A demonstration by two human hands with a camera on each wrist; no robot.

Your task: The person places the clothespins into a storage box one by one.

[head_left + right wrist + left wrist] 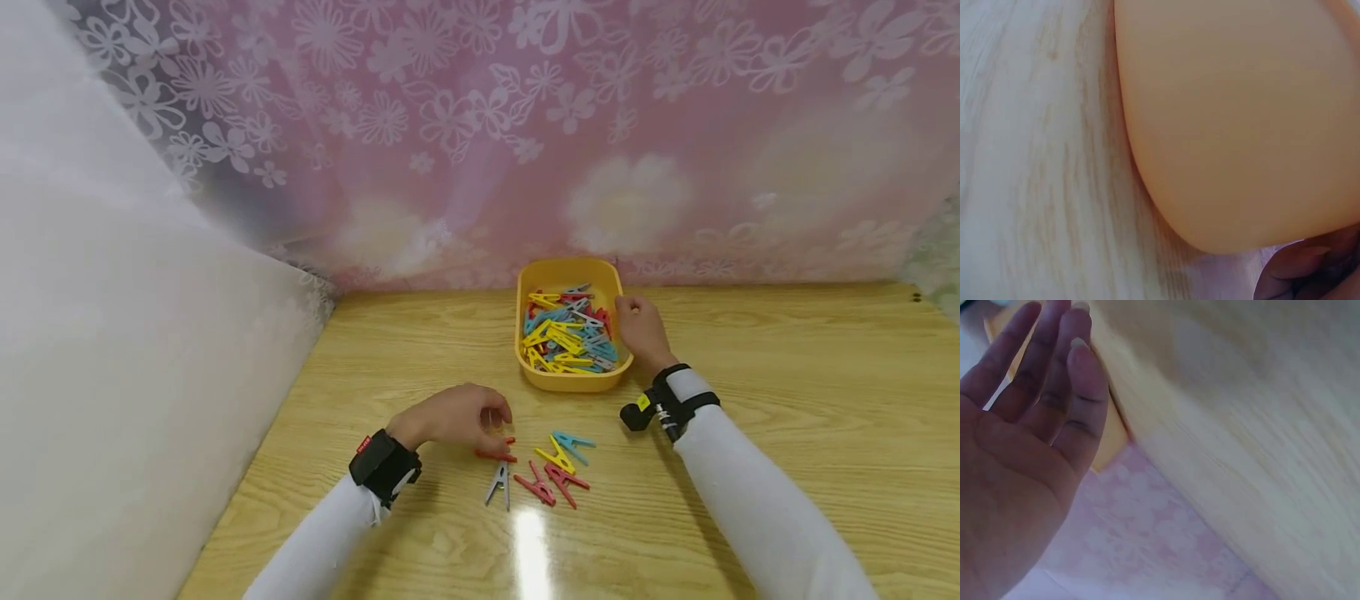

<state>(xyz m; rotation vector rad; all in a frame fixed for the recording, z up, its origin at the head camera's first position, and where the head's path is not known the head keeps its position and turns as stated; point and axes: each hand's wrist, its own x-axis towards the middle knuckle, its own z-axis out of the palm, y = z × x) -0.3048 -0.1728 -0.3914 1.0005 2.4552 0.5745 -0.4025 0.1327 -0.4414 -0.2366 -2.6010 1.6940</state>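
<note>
My left hand [457,414] is low over the table, its fingers loosely bent and parted from the thumb. Right at the thumb tip lies a red clothespin [495,455], partly covered by the hand. In the left wrist view the fingers [1054,394] look relaxed, with nothing showing against the palm. My right hand [645,332] grips the right rim of a yellow plastic bin [573,382], fingers curled at its side. Many yellow, blue, red and grey clothespins [566,333] fill the bin. The right wrist view shows mostly the bin's smooth outer wall [1241,125].
In front of the bin lie a grey clothespin [499,483], a yellow one [557,457], a blue one [573,444] and two red ones [564,482]. The wooden table [787,375] ends at a pink flowered curtain [465,167]; a white sheet [135,350] hangs at left.
</note>
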